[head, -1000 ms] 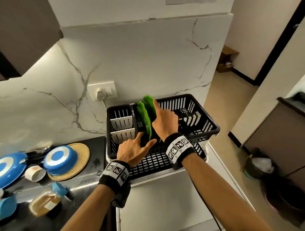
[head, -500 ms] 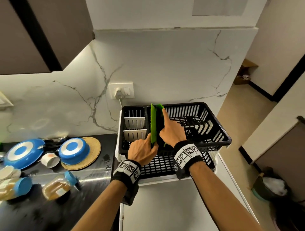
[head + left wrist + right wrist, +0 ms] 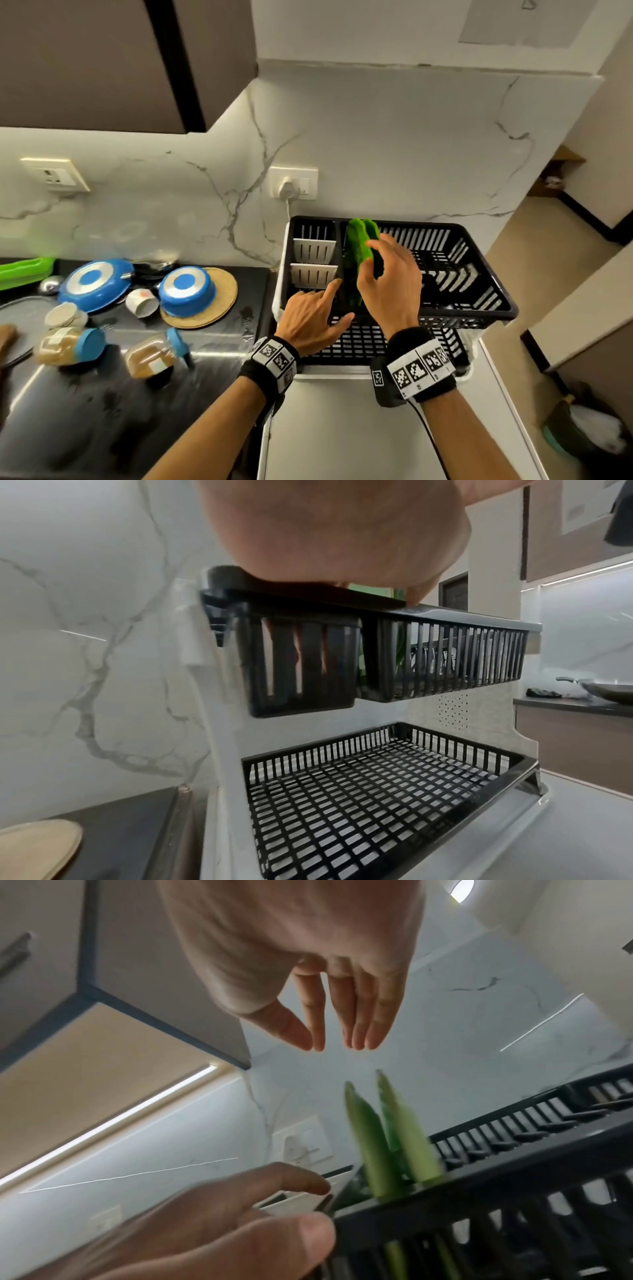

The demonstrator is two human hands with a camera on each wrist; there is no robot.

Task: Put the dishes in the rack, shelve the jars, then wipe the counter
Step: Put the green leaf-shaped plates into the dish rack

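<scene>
Two green plates (image 3: 359, 246) stand upright on edge in the left part of the black dish rack's (image 3: 445, 228) top tier. My right hand (image 3: 385, 274) hovers just above them with straight fingers; in the right wrist view the right hand (image 3: 329, 1045) is clear of the green plates (image 3: 369, 1150) and holds nothing. My left hand (image 3: 325, 305) is at the rack's front left, index finger and thumb spread, empty. Two blue bowls (image 3: 186, 291) and two blue-lidded jars (image 3: 154, 356) lie on the dark counter (image 3: 102, 411) to the left.
The rack has a bare lower tier (image 3: 377, 791). A white cup (image 3: 140, 301), a woven mat (image 3: 219, 298), a second blue bowl (image 3: 94, 284), another jar (image 3: 68, 346) and a green tray (image 3: 24, 272) crowd the counter's left. A wall socket (image 3: 293, 183) sits behind the rack.
My right hand has let go of the green plate and lifted off it. My left hand has opened and drawn back from the plates. The head view has swung left.
</scene>
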